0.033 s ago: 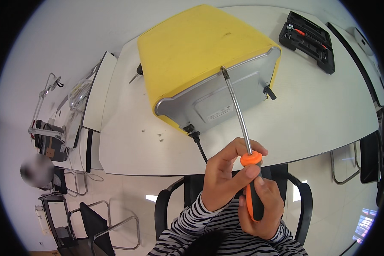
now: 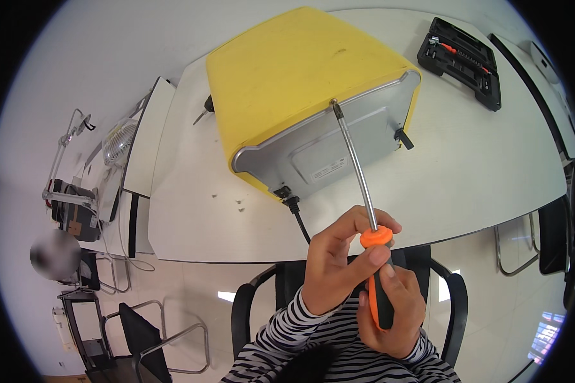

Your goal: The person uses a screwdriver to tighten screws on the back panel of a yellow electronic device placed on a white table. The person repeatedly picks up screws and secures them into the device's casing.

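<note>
Both of my hands are closed round a long screwdriver (image 2: 356, 165) with an orange and black handle. My left hand (image 2: 338, 258) grips the collar end, thumb and fingers around the top of the handle. Lower down, my right hand (image 2: 396, 313) wraps the handle's black and orange body. The metal shaft slants up and away, its tip at a small screw (image 2: 333, 101) on the edge of a yellow-cased appliance (image 2: 300, 70). A grey panel (image 2: 313, 156) faces me, and a black power cord (image 2: 292, 204) is plugged in at its lower left.
At the far right of the white table (image 2: 485, 153) lies an open black tool case (image 2: 460, 60) with bits and a red-handled tool. Another black-handled tool (image 2: 206, 108) pokes out left of the appliance. Small bits (image 2: 239, 205) lie at left. A black chair (image 2: 140, 335) stands lower left.
</note>
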`<state>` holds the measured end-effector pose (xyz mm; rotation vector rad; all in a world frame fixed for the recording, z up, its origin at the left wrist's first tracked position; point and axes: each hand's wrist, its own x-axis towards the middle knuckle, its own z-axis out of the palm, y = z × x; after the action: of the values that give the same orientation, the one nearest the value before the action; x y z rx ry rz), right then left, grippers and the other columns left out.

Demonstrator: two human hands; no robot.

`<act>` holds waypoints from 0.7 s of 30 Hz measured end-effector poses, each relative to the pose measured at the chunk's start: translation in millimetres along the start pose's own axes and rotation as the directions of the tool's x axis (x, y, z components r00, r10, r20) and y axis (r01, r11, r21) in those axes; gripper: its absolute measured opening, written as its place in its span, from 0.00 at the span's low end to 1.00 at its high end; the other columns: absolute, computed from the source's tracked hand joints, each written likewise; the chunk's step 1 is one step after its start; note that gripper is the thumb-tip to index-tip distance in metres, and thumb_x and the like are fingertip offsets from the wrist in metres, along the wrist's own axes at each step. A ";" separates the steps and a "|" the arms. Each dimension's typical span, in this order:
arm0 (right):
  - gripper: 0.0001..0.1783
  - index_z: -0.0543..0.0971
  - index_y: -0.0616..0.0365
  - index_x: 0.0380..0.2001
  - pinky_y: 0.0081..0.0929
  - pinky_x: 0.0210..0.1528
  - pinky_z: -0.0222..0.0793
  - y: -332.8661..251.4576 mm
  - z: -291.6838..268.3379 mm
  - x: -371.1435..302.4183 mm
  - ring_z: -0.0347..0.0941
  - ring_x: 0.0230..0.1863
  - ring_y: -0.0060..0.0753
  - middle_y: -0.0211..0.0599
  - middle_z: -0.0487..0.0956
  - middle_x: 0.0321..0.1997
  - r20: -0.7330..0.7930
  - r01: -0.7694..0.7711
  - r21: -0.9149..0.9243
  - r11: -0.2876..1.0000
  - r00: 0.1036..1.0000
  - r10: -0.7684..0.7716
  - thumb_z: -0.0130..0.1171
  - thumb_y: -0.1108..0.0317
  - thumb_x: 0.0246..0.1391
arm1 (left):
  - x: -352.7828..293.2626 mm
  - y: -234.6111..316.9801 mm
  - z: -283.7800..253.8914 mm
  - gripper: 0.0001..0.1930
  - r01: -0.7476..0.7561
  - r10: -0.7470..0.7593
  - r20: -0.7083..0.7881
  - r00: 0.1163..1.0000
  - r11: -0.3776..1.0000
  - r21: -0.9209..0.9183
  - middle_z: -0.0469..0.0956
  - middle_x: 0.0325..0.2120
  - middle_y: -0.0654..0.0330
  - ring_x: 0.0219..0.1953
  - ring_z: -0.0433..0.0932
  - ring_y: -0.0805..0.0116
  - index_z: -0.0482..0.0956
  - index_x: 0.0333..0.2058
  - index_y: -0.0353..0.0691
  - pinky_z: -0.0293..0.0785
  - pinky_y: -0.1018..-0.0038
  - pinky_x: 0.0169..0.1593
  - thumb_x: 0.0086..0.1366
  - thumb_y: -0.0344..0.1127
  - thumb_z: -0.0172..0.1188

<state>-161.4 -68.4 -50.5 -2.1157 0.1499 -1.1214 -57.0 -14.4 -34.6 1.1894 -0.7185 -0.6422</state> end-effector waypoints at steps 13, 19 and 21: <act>0.35 0.57 0.65 0.46 0.20 0.32 0.66 6.4 -9.2 -8.0 0.69 0.30 0.27 0.46 0.67 0.38 0.091 -0.233 0.532 0.814 0.972 0.218 0.63 0.71 0.34 | -2.7 -15.8 8.3 0.25 0.179 -0.037 0.268 0.963 0.829 -0.529 0.64 0.40 0.54 0.47 0.60 0.62 0.68 0.37 0.33 0.60 0.70 0.47 0.59 0.54 0.39; 0.35 0.57 0.69 0.47 0.21 0.28 0.67 3.3 -7.1 -17.8 0.69 0.26 0.28 0.47 0.68 0.35 0.009 -0.201 0.442 0.874 0.975 0.220 0.62 0.72 0.35 | -1.1 -14.7 14.4 0.26 0.190 -0.025 0.261 0.965 0.754 -0.629 0.64 0.41 0.50 0.48 0.61 0.61 0.68 0.37 0.31 0.60 0.69 0.49 0.60 0.53 0.38; 0.35 0.58 0.69 0.47 0.21 0.24 0.67 2.0 -7.3 -14.7 0.69 0.24 0.30 0.47 0.70 0.31 -0.025 -0.126 0.239 0.963 0.990 0.136 0.61 0.75 0.34 | -1.3 -5.5 10.7 0.26 0.137 -0.054 0.183 0.982 0.868 -0.477 0.66 0.39 0.48 0.45 0.65 0.61 0.69 0.35 0.30 0.62 0.69 0.47 0.59 0.53 0.42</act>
<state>-175.5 -67.8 -59.0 -1.8456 0.1643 -1.0496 -66.6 -21.0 -37.8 0.7089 -0.5872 -0.9512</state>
